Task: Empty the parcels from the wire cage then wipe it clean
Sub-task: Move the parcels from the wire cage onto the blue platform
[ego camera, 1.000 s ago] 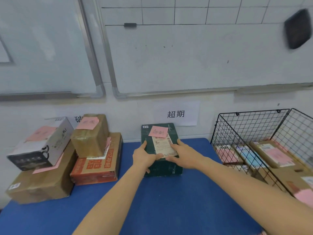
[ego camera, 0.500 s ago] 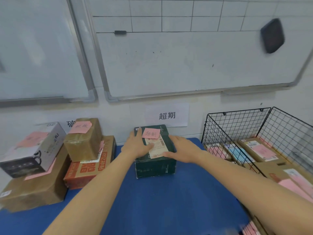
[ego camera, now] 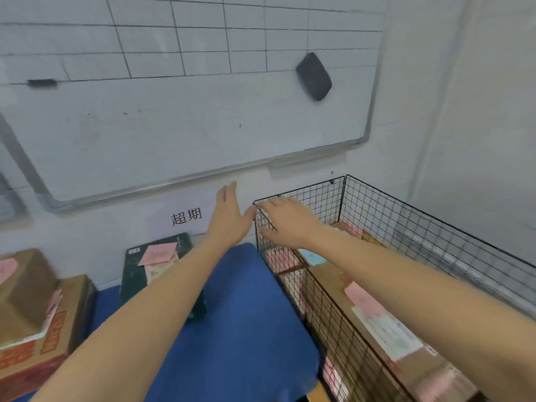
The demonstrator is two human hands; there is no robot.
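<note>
Hands: we are reaching our left hand (ego camera: pixel 229 219) and right hand (ego camera: pixel 285 221), fingers spread and gripping nothing, over the black wire cage (ego camera: pixel 377 216).
Reason: brown cardboard parcels (ego camera: pixel 348 282) are lying inside, awaiting removal.

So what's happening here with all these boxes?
A person is emptying parcels out of a wire cage onto a blue table. A dark green box already sits there, beside a stack of cardboard boxes. Both hands are open and empty: the right hand is over the cage's near corner, the left hand just outside it. Several parcels with pink notes are in the cage, so the wiping hasn't begun.
</note>
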